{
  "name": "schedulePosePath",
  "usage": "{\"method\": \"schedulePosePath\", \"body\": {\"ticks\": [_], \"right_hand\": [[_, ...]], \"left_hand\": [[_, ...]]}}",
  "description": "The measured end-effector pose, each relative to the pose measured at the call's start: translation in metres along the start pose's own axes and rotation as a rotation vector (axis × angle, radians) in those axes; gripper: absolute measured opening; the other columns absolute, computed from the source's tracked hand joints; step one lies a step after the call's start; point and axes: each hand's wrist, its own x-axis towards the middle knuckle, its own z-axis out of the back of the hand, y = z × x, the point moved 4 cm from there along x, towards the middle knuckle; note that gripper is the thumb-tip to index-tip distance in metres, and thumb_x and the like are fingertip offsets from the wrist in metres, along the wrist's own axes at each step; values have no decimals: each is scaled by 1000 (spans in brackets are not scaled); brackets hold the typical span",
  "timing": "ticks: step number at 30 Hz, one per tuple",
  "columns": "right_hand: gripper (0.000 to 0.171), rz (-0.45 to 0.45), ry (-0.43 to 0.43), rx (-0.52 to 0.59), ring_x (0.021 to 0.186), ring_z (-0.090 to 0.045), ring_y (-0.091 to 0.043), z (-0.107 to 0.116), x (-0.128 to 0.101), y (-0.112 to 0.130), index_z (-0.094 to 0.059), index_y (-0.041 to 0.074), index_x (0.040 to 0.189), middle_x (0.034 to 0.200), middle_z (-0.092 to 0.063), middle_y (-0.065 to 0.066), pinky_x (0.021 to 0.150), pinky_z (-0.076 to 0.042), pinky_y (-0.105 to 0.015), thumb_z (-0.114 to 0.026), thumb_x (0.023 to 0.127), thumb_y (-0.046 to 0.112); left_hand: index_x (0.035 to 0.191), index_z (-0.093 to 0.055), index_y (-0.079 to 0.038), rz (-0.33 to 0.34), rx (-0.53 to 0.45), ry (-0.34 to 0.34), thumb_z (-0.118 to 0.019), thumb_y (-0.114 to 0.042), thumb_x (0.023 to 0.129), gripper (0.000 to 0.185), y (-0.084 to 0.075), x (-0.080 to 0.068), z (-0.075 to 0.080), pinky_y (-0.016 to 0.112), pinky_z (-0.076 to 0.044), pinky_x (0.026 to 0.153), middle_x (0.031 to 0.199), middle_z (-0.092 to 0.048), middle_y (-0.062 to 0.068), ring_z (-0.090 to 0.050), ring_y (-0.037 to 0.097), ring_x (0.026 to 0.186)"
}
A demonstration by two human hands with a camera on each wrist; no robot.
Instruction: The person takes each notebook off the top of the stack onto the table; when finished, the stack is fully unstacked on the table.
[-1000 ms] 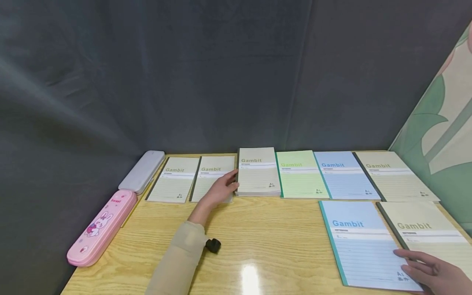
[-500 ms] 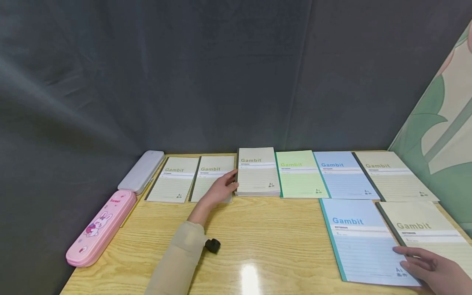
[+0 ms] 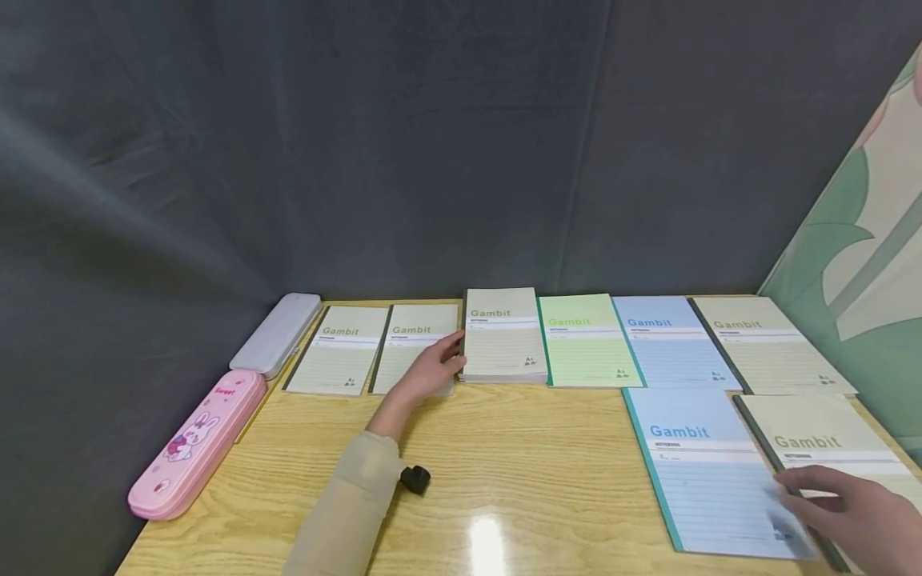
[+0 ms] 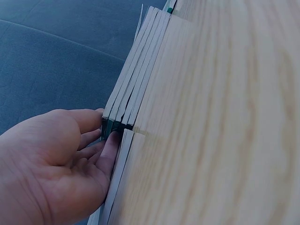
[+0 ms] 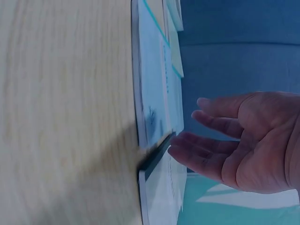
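Observation:
My left hand (image 3: 425,373) touches the dark spine of a stack of cream Gambit notebooks (image 3: 506,340) in the back row. In the left wrist view, several page edges of that stack (image 4: 138,70) show, with fingertips at its spine end. Its wrist overlaps a thin cream notebook (image 3: 412,326). At the front right, my right hand (image 3: 853,512) hovers with loosely bent fingers over the border between a larger blue notebook (image 3: 709,480) and a cream notebook (image 3: 828,428). Nothing lies between its fingers (image 5: 206,157) in the right wrist view.
Along the back lie another cream notebook (image 3: 342,344), a green one (image 3: 592,344), a blue one (image 3: 673,344) and a cream one (image 3: 767,340). A pink pencil case (image 3: 198,448) and a pale case (image 3: 277,332) line the left edge of the wooden table (image 3: 519,472). A dark curtain (image 3: 432,144) hangs behind.
The front blue notebook has shifted slightly up toward the back row. My right hand has let go of its lower right corner and lifted a little. The left hand has stayed put.

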Motion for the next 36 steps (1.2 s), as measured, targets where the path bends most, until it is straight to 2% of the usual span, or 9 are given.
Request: {"method": "schedulePosePath", "body": {"ticks": [3,5,11,16,21,24,30,33,36], "right_hand": [[35,58,-39,-46,86,-71,-40,5,3,23,-73,1,109,113,-65,-34,73,-54,-55,-71,96,33],[34,73,-62,-20,86,-71,-36,5,8,38,-74,2,110,111,-68,-29,71,-54,-50,-70,97,34],[36,146,-64,181,94,-71,-27,-7,38,85,-70,-2,120,116,-70,-21,67,-59,-28,-66,101,27],[32,218,-32,349,98,-71,-26,-25,67,121,-67,-3,123,117,-70,-18,73,-60,-29,-62,103,22],[30,302,-41,503,99,-71,-30,-41,92,153,-65,-6,123,115,-70,-21,78,-61,-32,-58,105,17],[28,326,-90,496,102,-69,-31,-49,104,168,-67,-4,121,115,-70,-20,80,-60,-34,-57,105,17],[22,387,-235,352,108,-66,-38,-57,124,193,-72,2,115,111,-73,-14,85,-55,-50,-59,103,15],[22,401,-244,337,107,-66,-39,-60,134,203,-72,1,115,110,-73,-14,87,-53,-53,-60,103,14],[24,385,-210,359,102,-67,-35,-64,145,209,-70,0,119,112,-72,-15,87,-53,-50,-58,103,14]], "left_hand": [[160,-31,-14,1,3,-4,-54,-21,107,59,1,0,1,45,-35,116,159,-37,15,-36,30,145],[160,-31,-14,2,10,-6,-54,-21,107,58,2,0,2,45,-35,116,159,-37,15,-36,30,145],[160,-31,-16,10,21,-12,-54,-22,107,58,3,-1,4,45,-34,116,159,-37,14,-36,30,145],[160,-31,-14,7,30,-12,-54,-22,107,58,2,-2,5,45,-34,116,159,-37,15,-37,30,145],[160,-32,-13,-1,27,-15,-55,-21,107,58,1,-1,3,44,-34,116,158,-38,14,-38,30,144],[160,-32,-13,-12,29,-2,-54,-22,107,58,0,1,0,45,-35,115,158,-39,15,-38,30,144],[160,-32,-12,-9,15,-3,-54,-21,107,58,1,1,-1,45,-35,115,157,-39,17,-38,32,144],[159,-33,-11,-15,10,-6,-54,-20,107,58,1,0,0,46,-35,115,157,-40,18,-38,32,144],[159,-33,-11,-19,14,-3,-54,-20,107,58,1,0,0,45,-36,115,157,-39,17,-39,32,144]]}}
